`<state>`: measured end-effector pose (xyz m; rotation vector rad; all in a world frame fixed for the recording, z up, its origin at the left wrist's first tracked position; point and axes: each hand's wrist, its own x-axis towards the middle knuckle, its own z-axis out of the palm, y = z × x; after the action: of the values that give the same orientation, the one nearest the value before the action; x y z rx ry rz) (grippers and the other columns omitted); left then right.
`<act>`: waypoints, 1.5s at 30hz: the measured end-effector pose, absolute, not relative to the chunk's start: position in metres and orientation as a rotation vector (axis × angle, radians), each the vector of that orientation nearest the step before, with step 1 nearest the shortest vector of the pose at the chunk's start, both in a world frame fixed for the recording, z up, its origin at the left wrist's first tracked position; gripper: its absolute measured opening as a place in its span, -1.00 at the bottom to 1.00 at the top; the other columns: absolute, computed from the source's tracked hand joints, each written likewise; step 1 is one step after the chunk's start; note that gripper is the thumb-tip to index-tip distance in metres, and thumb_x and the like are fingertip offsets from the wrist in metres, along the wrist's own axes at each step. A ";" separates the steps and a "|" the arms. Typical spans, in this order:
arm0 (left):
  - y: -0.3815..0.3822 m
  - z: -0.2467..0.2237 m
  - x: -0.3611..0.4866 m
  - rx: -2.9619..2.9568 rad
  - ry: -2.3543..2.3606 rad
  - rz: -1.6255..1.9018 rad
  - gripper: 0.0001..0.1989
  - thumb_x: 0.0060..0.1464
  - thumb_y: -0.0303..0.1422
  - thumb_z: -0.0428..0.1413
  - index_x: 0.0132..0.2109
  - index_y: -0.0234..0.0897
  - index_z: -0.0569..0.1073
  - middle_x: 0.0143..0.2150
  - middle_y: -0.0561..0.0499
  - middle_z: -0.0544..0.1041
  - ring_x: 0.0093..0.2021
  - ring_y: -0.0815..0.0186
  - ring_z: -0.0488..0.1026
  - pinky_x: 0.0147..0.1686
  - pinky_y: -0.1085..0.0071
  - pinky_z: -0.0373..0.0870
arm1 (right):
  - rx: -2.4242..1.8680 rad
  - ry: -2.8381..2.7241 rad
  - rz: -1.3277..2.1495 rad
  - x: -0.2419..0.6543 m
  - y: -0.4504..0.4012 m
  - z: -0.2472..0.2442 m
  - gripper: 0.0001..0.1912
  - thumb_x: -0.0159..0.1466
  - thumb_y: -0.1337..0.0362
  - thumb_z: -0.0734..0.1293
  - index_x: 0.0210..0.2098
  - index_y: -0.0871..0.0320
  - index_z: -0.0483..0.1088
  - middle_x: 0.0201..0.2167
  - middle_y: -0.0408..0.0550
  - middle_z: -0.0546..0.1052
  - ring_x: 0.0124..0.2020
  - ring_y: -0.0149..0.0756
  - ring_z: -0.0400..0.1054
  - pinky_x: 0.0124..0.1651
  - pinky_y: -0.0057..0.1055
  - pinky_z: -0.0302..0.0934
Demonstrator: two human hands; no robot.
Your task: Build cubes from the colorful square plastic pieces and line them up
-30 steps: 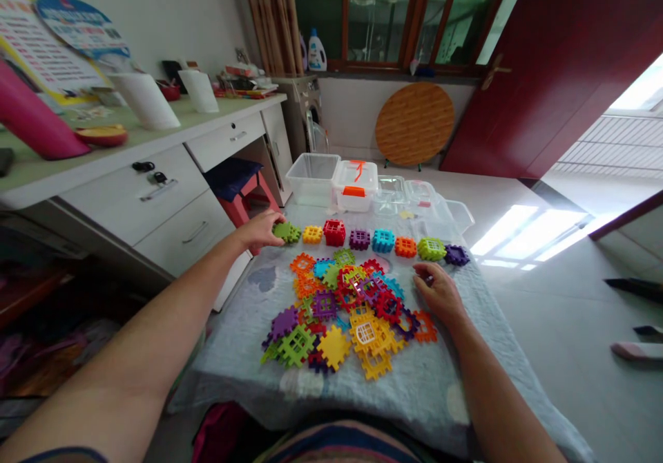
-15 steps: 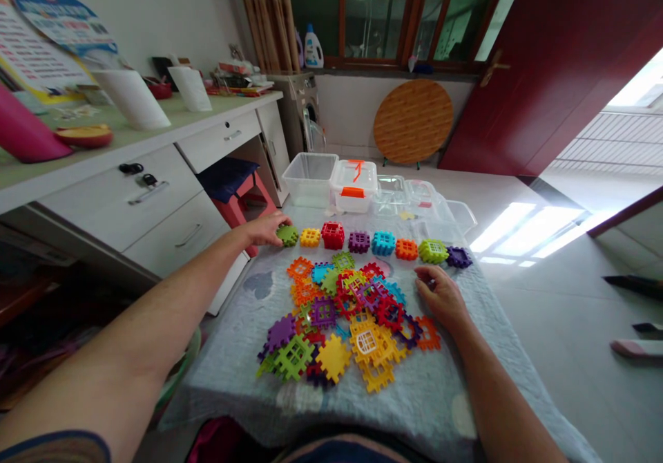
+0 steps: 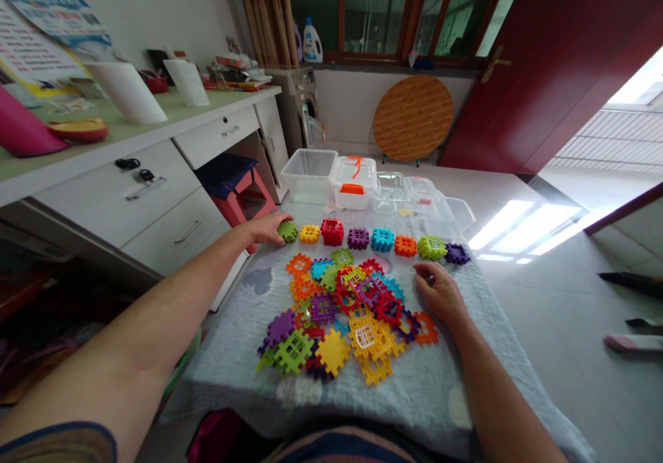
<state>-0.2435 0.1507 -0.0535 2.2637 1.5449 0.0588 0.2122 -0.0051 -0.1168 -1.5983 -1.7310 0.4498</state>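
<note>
At the left end of a row of plastic cubes, my left hand (image 3: 270, 228) has its fingers and thumb closed about a green building block (image 3: 288, 232) that rests on the cloth. To its right stand a yellow cube (image 3: 309, 233), a red open-topped cube (image 3: 332, 231), a purple one (image 3: 358, 238), and several more. My right hand (image 3: 438, 287) rests on the cloth, fingers loosely curled, thumb apart, nothing in it. It lies right of a heap of flat interlocking pieces, among them a yellow piece (image 3: 333, 352) and a green window piece (image 3: 294, 352).
Behind the row stand a clear open bin (image 3: 309, 176), a lidded box with orange latches (image 3: 353, 183) and clear lids (image 3: 391, 190). A white drawer desk (image 3: 150, 186) and a stool (image 3: 233, 180) are on the left. The cloth-covered table (image 3: 497, 352) ends at the right above a tiled floor.
The view has shifted slightly. My left hand stays at the green block, and my right hand keeps its place beside the heap.
</note>
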 end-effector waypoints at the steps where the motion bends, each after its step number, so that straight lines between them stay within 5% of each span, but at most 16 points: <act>1: 0.148 -0.051 -0.243 2.291 1.566 0.098 -0.22 -0.44 -0.21 0.24 0.07 -0.33 0.39 0.08 -0.20 0.43 0.11 -0.05 0.36 0.10 0.20 0.31 | -1.597 -1.726 0.451 0.212 -0.005 -0.117 -0.72 0.16 0.19 0.24 -0.20 0.15 0.46 -0.25 0.01 0.52 -0.30 -0.22 0.37 -0.18 -0.24 0.30; 6: 0.109 -0.029 -0.231 2.543 1.546 0.420 -0.27 -0.22 -0.17 0.22 0.15 -0.29 0.33 0.21 -0.23 0.31 0.25 -0.05 0.20 0.26 0.07 0.10 | -1.588 -1.701 0.463 0.211 -0.005 -0.115 -0.71 0.14 0.18 0.24 -0.21 0.16 0.46 -0.27 0.01 0.52 -0.32 -0.22 0.38 -0.19 -0.24 0.31; 13: 0.030 -0.021 -0.177 2.576 1.256 0.433 -0.66 0.13 -0.33 0.02 0.05 -0.25 0.43 0.07 -0.15 0.49 0.12 0.12 0.38 0.20 0.16 0.22 | -1.590 -1.701 0.442 0.209 -0.005 -0.112 -0.70 0.13 0.17 0.23 -0.23 0.17 0.46 -0.30 0.00 0.51 -0.32 -0.22 0.37 -0.17 -0.23 0.30; 21: 0.018 -0.052 -0.129 2.562 1.319 0.294 -0.67 0.08 -0.39 0.08 0.01 -0.33 0.45 -0.01 -0.21 0.53 0.03 0.06 0.43 0.09 0.14 0.31 | -1.577 -1.660 0.447 0.209 -0.005 -0.116 -0.68 0.12 0.19 0.22 -0.21 0.18 0.47 -0.28 0.01 0.53 -0.30 -0.22 0.40 -0.13 -0.23 0.30; 34: 0.016 -0.034 -0.130 2.054 1.239 0.457 -0.74 0.02 -0.31 0.07 -0.15 -0.31 0.49 -0.46 0.09 0.40 -0.45 0.36 0.33 -0.38 0.43 0.26 | -1.580 -1.635 0.450 0.210 -0.002 -0.119 -0.71 0.11 0.19 0.23 -0.25 0.16 0.47 -0.31 -0.01 0.54 -0.32 -0.23 0.39 -0.14 -0.25 0.30; 45: 0.021 -0.040 -0.156 1.820 1.430 0.754 -0.71 0.00 -0.21 0.08 -0.20 -0.31 0.52 -0.29 -0.01 0.53 -0.34 0.31 0.41 -0.28 0.38 0.34 | -1.562 -1.641 0.449 0.211 -0.001 -0.119 -0.71 0.11 0.18 0.23 -0.26 0.16 0.47 -0.32 -0.01 0.54 -0.33 -0.23 0.40 -0.15 -0.25 0.31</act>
<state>-0.1560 0.0214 -0.0405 1.8203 1.4297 0.7542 0.2111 -0.0014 -0.1188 -1.5624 -1.6413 0.4493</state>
